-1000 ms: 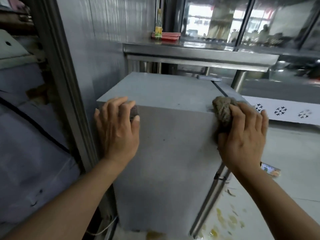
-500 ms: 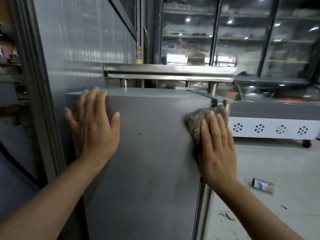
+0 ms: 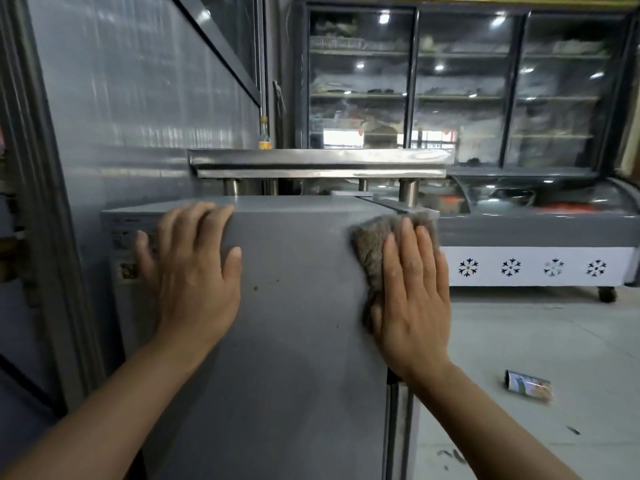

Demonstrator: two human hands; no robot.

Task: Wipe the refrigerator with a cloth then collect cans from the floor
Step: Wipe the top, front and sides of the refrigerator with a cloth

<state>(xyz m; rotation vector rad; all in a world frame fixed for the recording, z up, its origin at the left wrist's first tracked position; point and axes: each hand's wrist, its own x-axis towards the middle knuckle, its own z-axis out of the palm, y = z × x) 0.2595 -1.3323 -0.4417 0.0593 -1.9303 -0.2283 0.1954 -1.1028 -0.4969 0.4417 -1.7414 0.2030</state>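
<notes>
You stand at the grey, box-shaped metal refrigerator [image 3: 298, 341], the biggest and heaviest thing here: rigid, flat-sided, matt, with a few small brown specks on its near face, and judged unlikely to shift under your push. Your left hand [image 3: 190, 271] lies flat and spread on that face at the upper left corner, fingertips just over the top edge, gripping nothing and bracing you. Your right hand [image 3: 412, 299] presses, fingers straight and together, on the brownish-grey shaggy cloth [image 3: 372, 251] at the upper right corner, where the near face meets the edge by the steel door strip. The cloth looks soft, limp and light, bunched under the palm; it will probably fold and drag, so flat pressure suits it better than a pinch. Behind the refrigerator's top runs a shiny stainless-steel shelf [image 3: 318, 162]; beyond it is a white display freezer with snowflake marks [image 3: 533, 266]. On the pale floor to the right, well apart from the refrigerator, lies a small printed metal can [image 3: 528, 384] on its side: thin-walled, light, smooth, likely to roll, best taken around its round body.
</notes>
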